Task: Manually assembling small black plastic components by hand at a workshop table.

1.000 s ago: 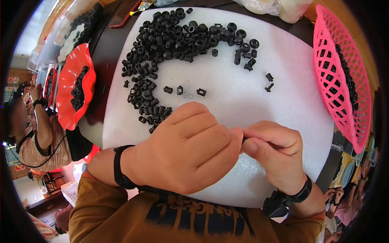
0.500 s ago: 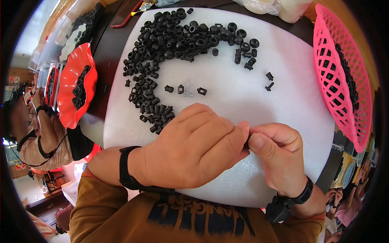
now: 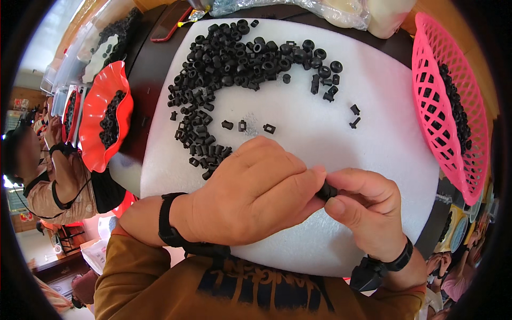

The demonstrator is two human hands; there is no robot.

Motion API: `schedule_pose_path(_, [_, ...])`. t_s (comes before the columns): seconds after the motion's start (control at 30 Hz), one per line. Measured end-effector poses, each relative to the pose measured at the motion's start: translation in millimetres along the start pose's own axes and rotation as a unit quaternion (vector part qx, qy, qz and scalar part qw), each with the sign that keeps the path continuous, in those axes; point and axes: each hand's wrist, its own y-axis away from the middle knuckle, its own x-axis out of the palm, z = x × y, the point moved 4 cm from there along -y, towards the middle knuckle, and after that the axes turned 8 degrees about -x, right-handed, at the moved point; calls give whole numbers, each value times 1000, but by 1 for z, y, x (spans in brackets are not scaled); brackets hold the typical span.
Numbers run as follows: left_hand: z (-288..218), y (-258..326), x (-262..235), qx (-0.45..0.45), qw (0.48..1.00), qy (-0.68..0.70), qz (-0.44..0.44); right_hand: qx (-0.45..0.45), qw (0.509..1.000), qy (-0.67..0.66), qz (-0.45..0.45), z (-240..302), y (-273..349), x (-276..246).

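Both hands meet over the near right of the white foam sheet (image 3: 368, 144). A small black plastic part (image 3: 325, 192) sits between them, mostly covered by the fingers. My left hand (image 3: 256, 194), back upward, pinches its left side with thumb and forefinger. From the right, the thumb and forefinger of my right hand (image 3: 368, 205) grip the same part. Beyond my left hand, a curved heap of small black parts (image 3: 218, 64) spreads over the sheet, ring-shaped and spool-shaped ones mixed. A few single pieces, among them a square black frame (image 3: 269, 128), lie apart from it.
A pink lattice basket (image 3: 426, 106) with black parts stands at the right. On the left is a red wavy-rimmed bowl (image 3: 93, 122) of black parts. A phone (image 3: 172, 24) and clear plastic wrap (image 3: 298, 8) lie at the back. Another person (image 3: 58, 181) sits at the left.
The fingers of my two hands have parted slightly, so more of the black part shows between them. The whole view has shifted a little; the heap looks the same.
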Motion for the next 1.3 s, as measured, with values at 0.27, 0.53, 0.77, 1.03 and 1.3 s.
schedule_pose_path(0.27, [4,-8,-9,-33,992,113,41,33,999,-21,-20,0,2,4])
schedule_pose_path(0.53, [-1,-4,-7,-13,997,71,12,-18,992,120,-22,5,4,2])
schedule_pose_path(0.77, [-8,1,-3,24,999,-3,-43,-77,969,235,-24,5,8,1])
schedule_pose_path(1.03, [-8,-3,-6,80,996,-30,-38,-90,965,247,9,10,3,6])
schedule_pose_path(1.3, [-4,-1,-4,57,998,14,-25,-56,975,214,0,3,7,4])
